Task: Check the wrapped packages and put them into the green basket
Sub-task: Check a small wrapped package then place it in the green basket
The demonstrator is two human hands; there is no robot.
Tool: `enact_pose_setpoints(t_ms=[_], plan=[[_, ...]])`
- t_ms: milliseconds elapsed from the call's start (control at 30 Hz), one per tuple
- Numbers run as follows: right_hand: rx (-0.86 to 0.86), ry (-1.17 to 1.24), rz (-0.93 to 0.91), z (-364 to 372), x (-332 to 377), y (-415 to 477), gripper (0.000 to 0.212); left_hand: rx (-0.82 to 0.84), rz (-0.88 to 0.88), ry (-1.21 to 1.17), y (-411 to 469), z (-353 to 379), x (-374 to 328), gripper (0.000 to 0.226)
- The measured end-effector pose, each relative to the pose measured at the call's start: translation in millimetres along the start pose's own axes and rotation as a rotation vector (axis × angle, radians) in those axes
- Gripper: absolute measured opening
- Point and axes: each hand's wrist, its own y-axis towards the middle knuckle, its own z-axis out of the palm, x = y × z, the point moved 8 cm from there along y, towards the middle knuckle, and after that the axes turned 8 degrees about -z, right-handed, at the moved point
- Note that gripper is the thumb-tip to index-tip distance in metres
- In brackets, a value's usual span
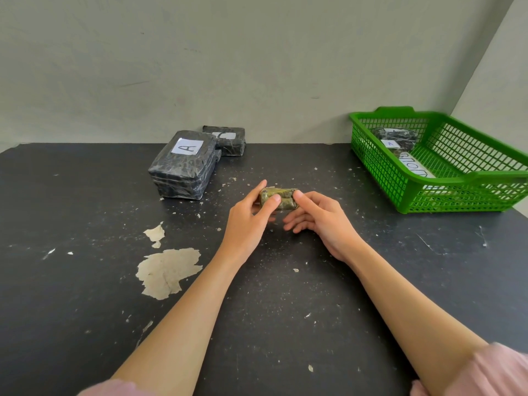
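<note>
A small olive-green wrapped package point(283, 199) is held just above the black table at the centre. My left hand point(247, 217) pinches its left end between thumb and fingers. My right hand point(320, 218) holds its right end with the thumb on top. A large black wrapped package labelled A point(183, 164) lies at the back left, with a smaller black labelled package point(228, 140) behind it by the wall. The green basket point(457, 192) stands at the back right and holds a black wrapped package point(395, 137) and a white labelled item point(414, 167).
The black table point(285, 310) is worn, with a big patch of peeled surface point(165, 271) at the left and small flecks all over. A pale wall rises right behind the packages and the basket. Pink sleeves show at the bottom corners.
</note>
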Motion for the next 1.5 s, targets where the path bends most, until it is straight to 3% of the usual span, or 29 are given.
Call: enact_pose_setpoints(t_ms=[333, 500, 767, 867, 1033, 1300, 1500], plan=[[-0.009, 0.056, 0.004, -4, -2, 2, 0.033, 0.035, 0.024, -0.065, -1, 2, -2, 0.046], [-0.070, -0.163, -0.042, -4, -2, 3, 0.031, -0.074, 0.033, -0.033, -2, -5, -4, 0.027], [0.013, -0.228, -0.073, 3, 3, 0, 0.027, -0.130, -0.145, 0.107, 0, -9, 5, 0.052], [0.039, -0.163, -0.062, 4, 3, -2, 0.030, -0.154, -0.148, 0.176, -1, -9, 3, 0.065], [0.087, -0.071, -0.054, 9, 4, -4, 0.024, -0.179, -0.109, 0.250, -3, -9, -2, 0.069], [-0.013, -0.077, -0.082, 0, 3, -2, 0.022, -0.072, 0.041, 0.261, 0, 2, 1, 0.038], [-0.052, -0.184, -0.147, 4, 8, -4, 0.033, -0.008, -0.076, 0.079, 2, -2, 3, 0.029]])
